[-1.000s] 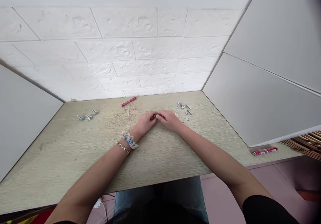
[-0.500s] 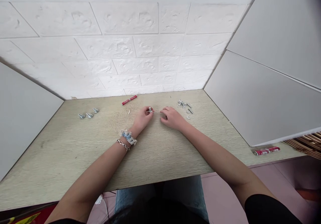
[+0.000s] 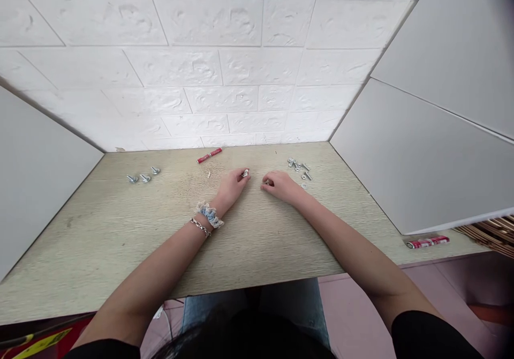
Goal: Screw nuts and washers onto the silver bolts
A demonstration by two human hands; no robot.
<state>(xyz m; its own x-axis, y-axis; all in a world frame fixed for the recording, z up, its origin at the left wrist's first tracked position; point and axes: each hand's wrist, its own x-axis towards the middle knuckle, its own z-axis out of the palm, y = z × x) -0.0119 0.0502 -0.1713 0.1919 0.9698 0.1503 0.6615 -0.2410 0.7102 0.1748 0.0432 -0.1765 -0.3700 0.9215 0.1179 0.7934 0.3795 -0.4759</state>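
Observation:
My left hand (image 3: 232, 188) is closed in a pinch around a bolt (image 3: 244, 173), with a pale washer showing by the fingertips. A short gap away, my right hand (image 3: 281, 186) has its fingers curled together. A small shiny bit shows at its fingertips, too small to name. Right of that hand lie a group of loose bolts and nuts (image 3: 296, 164), another bolt (image 3: 307, 176) and a flat washer (image 3: 304, 186). Several bolts fitted with washers (image 3: 145, 178) stand at the left of the wooden tabletop (image 3: 241, 252).
A red battery-like stick (image 3: 209, 155) lies near the white brick-pattern wall (image 3: 241, 69). More red cylinders (image 3: 428, 242) lie at the right edge beside a woven basket (image 3: 488, 233). White panels (image 3: 405, 155) stand at both sides.
The bolt in my left hand has tilted and shows less between the fingers. The right hand's fingers have drawn closer together. The view has shifted slightly.

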